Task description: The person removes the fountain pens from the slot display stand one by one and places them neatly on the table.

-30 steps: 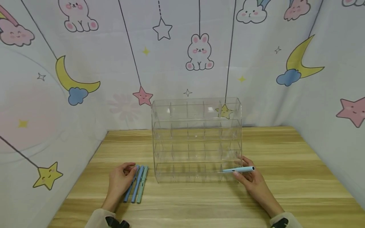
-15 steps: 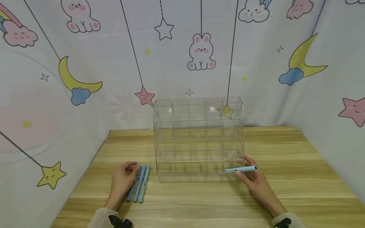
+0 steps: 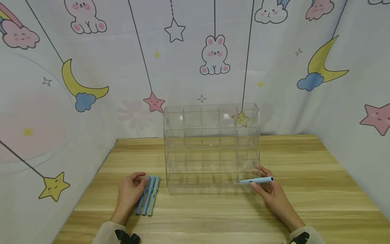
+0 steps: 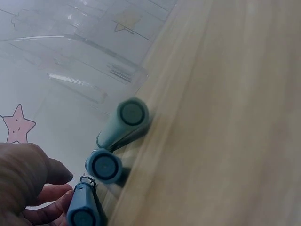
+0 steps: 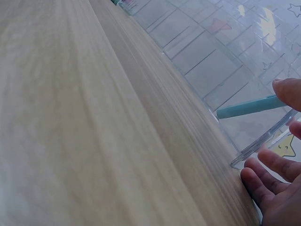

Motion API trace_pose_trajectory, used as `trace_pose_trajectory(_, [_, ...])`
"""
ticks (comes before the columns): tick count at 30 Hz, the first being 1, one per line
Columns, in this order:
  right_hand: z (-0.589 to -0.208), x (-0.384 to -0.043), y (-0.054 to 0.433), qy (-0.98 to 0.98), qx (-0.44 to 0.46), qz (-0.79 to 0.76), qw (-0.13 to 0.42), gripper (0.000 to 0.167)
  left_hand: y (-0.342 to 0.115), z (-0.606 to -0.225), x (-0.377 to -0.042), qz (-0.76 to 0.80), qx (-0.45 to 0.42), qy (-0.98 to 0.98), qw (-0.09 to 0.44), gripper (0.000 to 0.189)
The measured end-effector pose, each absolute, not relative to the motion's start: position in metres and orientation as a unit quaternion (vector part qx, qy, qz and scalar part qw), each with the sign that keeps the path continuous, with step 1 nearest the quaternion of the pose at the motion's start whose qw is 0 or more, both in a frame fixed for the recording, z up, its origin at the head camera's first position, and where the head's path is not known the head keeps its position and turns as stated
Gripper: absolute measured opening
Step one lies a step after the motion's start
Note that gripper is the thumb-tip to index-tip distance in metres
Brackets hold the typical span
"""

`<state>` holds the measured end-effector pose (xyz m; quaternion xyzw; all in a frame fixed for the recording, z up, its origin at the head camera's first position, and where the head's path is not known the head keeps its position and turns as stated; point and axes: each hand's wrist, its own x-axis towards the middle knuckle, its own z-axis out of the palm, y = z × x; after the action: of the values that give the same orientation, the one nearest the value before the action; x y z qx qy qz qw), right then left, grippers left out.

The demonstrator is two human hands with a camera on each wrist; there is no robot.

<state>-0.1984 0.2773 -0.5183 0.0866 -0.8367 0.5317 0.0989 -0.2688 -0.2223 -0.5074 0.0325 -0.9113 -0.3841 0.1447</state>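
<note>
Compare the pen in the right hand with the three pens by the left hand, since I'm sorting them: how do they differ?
The light blue pen is pinched in the right hand, level, pointing sideways at the clear organizer. The three pens lie flat on the table, side by side, running front to back; the left hand touches them. It is single; they form a group, one greener. All look alike in slim shape.

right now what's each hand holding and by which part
Right hand pinches a light blue pen near its right end. Left hand rests on three pens, gripping none.
</note>
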Motion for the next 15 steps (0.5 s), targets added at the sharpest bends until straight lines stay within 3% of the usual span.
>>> trace_pose_trajectory(9, [-0.514,-0.196,0.275,-0.832,0.088,0.538,0.1,0.062,-0.215,-0.502,-0.266,-0.422,0.031,-0.888,0.181,0.025])
trace_pose_trajectory(15, [-0.518,-0.198,0.278,-0.83,0.092,0.54,0.105,0.062,-0.209,-0.499,-0.261,-0.466,0.011,-0.865,0.187,0.036])
